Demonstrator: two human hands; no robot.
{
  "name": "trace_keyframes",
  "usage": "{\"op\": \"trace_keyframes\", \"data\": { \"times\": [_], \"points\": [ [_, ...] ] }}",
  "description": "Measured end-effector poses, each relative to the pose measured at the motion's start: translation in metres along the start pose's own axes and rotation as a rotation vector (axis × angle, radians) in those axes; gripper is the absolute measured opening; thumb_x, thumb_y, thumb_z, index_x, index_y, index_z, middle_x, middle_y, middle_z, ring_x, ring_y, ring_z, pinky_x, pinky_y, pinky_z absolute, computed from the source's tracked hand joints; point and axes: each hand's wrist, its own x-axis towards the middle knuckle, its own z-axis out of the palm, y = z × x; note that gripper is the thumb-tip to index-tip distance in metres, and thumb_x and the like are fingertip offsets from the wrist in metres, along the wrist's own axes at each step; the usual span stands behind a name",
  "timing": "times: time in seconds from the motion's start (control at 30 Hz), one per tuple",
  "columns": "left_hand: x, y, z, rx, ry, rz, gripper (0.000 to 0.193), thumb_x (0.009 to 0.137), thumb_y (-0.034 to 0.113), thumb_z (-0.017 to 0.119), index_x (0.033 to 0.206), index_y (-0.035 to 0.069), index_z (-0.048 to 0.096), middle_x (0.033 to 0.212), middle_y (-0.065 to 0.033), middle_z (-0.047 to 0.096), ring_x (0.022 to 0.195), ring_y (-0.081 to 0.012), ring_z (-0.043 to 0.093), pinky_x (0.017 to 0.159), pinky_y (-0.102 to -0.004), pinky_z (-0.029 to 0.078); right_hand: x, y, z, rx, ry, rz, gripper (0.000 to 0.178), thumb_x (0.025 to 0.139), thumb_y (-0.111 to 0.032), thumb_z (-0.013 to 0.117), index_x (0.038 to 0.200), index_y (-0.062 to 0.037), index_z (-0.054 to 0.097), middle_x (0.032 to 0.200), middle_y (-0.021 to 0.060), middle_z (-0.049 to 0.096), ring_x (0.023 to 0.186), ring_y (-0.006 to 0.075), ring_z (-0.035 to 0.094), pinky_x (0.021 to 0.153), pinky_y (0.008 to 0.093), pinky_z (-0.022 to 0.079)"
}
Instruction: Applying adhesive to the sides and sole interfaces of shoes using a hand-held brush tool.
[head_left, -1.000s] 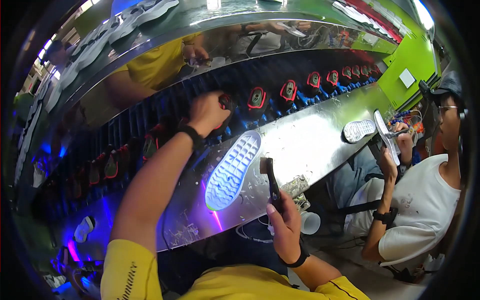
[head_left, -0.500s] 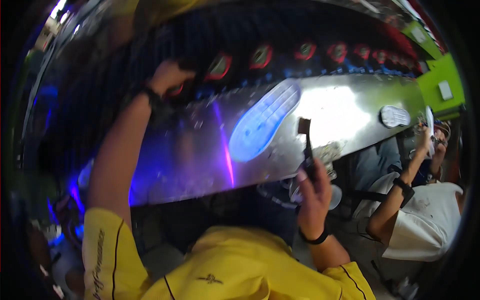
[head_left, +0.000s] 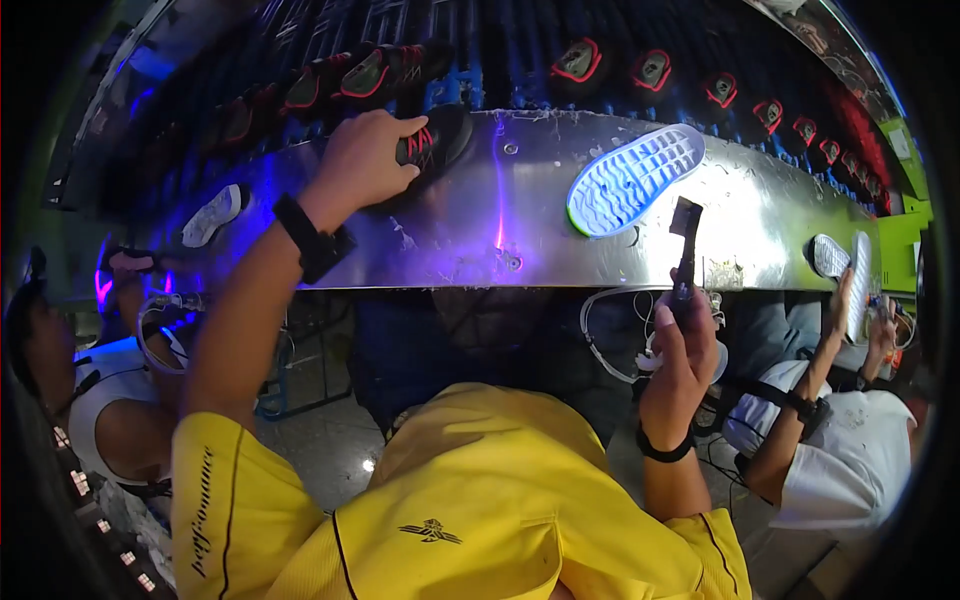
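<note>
My left hand [head_left: 365, 160] is closed on a black shoe [head_left: 447, 135] with red laces, thumb and fingers at its upper. The shoe is over the far edge of the metal bench [head_left: 420, 245]; whether it rests there I cannot tell. In my right hand [head_left: 683, 365], at the near edge, is a small brush [head_left: 686, 245] with a black handle, its dark bristles pointing up and away from me. Beyond the brush, a white shoe sole [head_left: 637, 180] lies tread up on the bench, tinted blue by the light.
Black shoes [head_left: 365, 75] with red trim stand in a row on a dark ribbed surface behind the bench. To the right a co-worker's hand [head_left: 838, 305] is at a white sole [head_left: 858, 285]. Another person [head_left: 130, 410] sits at the left, near a pale sole [head_left: 213, 217].
My left hand has come from the dark row behind to the bench's far edge with a black shoe. The view has shifted; my right hand still holds the brush.
</note>
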Motion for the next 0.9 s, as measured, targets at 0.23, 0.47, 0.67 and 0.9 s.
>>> {"op": "trace_keyframes", "data": {
  "times": [0.23,0.47,0.67,0.9],
  "points": [
    [-0.042,0.074,0.01,-0.175,-0.042,0.136,0.056,0.075,0.015,0.081,0.13,0.019,0.074,0.114,-0.0141,0.069,0.103,-0.0366,0.068,0.088,-0.0465,0.056,-0.014,-0.013,0.016,0.038,-0.044,0.036,0.04,0.102,-0.004,0.066,0.14,0.0037,0.056,0.106,-0.0026,0.059,0.089,0.0027,0.052,0.077,0.0167,0.041],
    [-0.118,0.103,-0.007,-0.314,-0.206,0.325,0.051,0.074,0.01,0.081,0.125,0.017,0.076,0.12,-0.0141,0.071,0.109,-0.0357,0.069,0.09,-0.0455,0.057,-0.022,-0.019,0.018,0.033,0.009,0.025,0.041,0.101,-0.003,0.067,0.14,0.0031,0.057,0.103,-0.0032,0.057,0.087,0.0025,0.05,0.074,0.0171,0.041],
    [-0.155,0.064,-0.036,-0.628,-0.191,0.075,0.065,0.07,0.008,0.089,0.134,0.01,0.072,0.13,-0.0147,0.071,0.12,-0.0332,0.068,0.105,-0.0413,0.053,-0.022,-0.015,0.014,-0.066,-0.032,-0.048,0.039,0.102,-0.008,0.065,0.139,0.001,0.058,0.103,-0.0026,0.064,0.075,0.0023,0.053,0.066,0.0159,0.041],
    [-0.125,0.017,-0.037,-1.872,0.018,-0.406,0.06,0.089,0.01,0.081,0.143,-0.003,0.057,0.13,-0.0106,0.07,0.118,-0.0204,0.068,0.109,-0.0362,0.05,-0.012,-0.005,0.042,-0.142,-0.124,-0.039,0.028,0.098,-0.007,0.074,0.122,0.0042,0.066,0.094,-0.0021,0.062,0.081,0.0037,0.053,0.069,0.0205,0.043]
  ]
}}
